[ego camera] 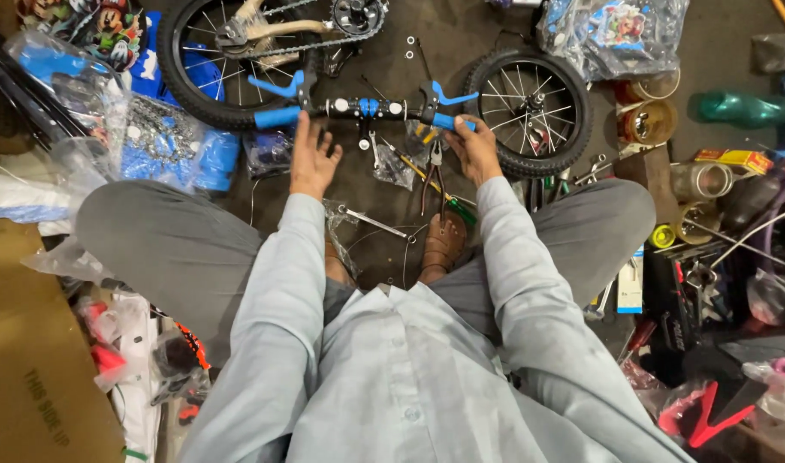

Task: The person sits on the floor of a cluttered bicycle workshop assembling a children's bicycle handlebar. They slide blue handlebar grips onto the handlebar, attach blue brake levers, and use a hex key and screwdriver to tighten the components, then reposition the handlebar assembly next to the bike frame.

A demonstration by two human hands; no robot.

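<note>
The handlebar (358,107) lay crosswise on the dark floor (461,39), just beyond the person's crossed legs and between two small spoked wheels, one (238,56) toward the far left and one (530,107) at the right. The left hand (314,159) rested just below the bar's left half, its fingers spread and reaching up to touch the bar near the blue grip (277,117). The right hand (477,147) was closed around the bar's right end, fingers curled over the blue grip there (454,123).

The bar was black with blue grips at both ends, a blue brake lever angled upward beside each grip, and a blue clamp with pale round fittings at its middle. A short stem hung from the centre toward the person. Pliers (434,176) with dark handles lay on the floor just below the bar, between the two hands, and a slim wrench (374,222) lay nearer the feet.
</note>
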